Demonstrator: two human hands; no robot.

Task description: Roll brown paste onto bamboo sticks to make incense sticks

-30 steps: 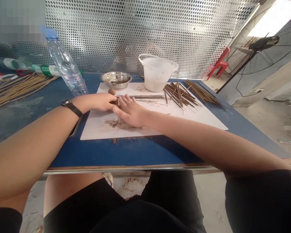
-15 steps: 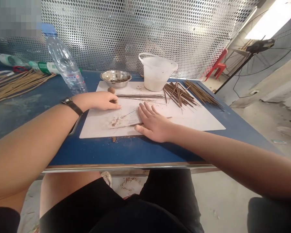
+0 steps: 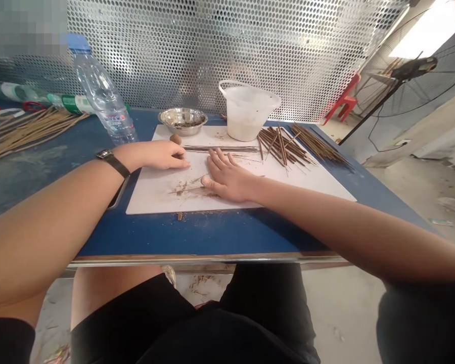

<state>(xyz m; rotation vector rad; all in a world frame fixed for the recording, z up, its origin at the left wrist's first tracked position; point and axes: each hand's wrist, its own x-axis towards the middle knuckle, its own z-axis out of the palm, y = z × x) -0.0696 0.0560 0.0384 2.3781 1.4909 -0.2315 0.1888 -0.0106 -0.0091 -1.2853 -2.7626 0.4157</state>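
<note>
My right hand (image 3: 229,178) lies flat on the white board (image 3: 311,182), fingers spread and pointing away from me. Under its palm is a thin stick (image 3: 185,190), whose bare end sticks out to the left; the rest is mostly hidden. My left hand (image 3: 166,154) rests at the board's left side with its fingers curled. Whatever its fingers hold, if anything, is hidden. Just behind it sits a round brown lump (image 3: 175,139). Several thin dark sticks (image 3: 222,148) lie side by side beyond both hands. Brown crumbs dot the board.
A metal bowl (image 3: 182,121) and a white bucket (image 3: 246,114) stand at the back. Brown coated sticks (image 3: 286,146) are piled on the right, with another bundle (image 3: 320,146) beyond. A plastic bottle (image 3: 102,96) stands left, near long tan strands (image 3: 34,129). A perforated metal sheet (image 3: 197,45) closes the back.
My right hand has slid forward and a little left across the board, and the thin stick under it has moved forward too. My left hand has hardly moved.
</note>
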